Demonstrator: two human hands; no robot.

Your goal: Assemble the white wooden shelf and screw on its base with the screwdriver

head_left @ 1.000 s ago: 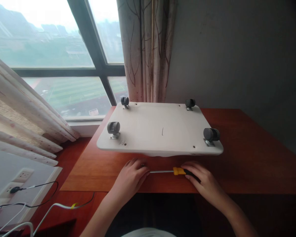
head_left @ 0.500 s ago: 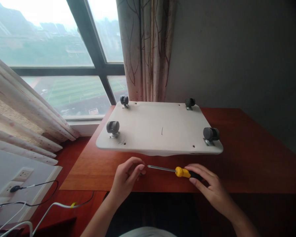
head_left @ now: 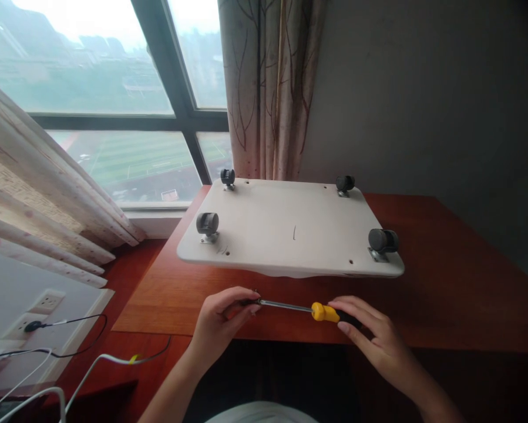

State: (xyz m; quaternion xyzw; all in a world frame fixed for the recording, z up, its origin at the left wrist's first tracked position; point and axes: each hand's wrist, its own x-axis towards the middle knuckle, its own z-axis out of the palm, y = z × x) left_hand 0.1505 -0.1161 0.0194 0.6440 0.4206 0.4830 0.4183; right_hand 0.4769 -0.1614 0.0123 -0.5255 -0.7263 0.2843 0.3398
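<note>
A screwdriver (head_left: pixel 303 309) with a yellow and black handle and a long steel shaft is held level above the near edge of the red-brown table (head_left: pixel 444 294). My right hand (head_left: pixel 369 338) is closed round its handle. My left hand (head_left: pixel 222 320) pinches at the shaft's tip with thumb and fingers; whatever small thing may sit there I cannot make out. Just beyond both hands lies a white board (head_left: pixel 285 229), upside down, with a black caster at each corner, such as the near-left caster (head_left: pixel 207 225) and the near-right caster (head_left: pixel 382 242).
A window (head_left: pixel 114 117) and patterned curtains (head_left: pixel 270 88) stand behind the table, with a grey wall on the right. At lower left are wall sockets (head_left: pixel 34 311) with a black plug and trailing white and black cables (head_left: pixel 78 376).
The screwdriver has come up off the table and swung its tip toward my left hand. My left hand, flat on the table before, has curled into a pinch at the tip.
</note>
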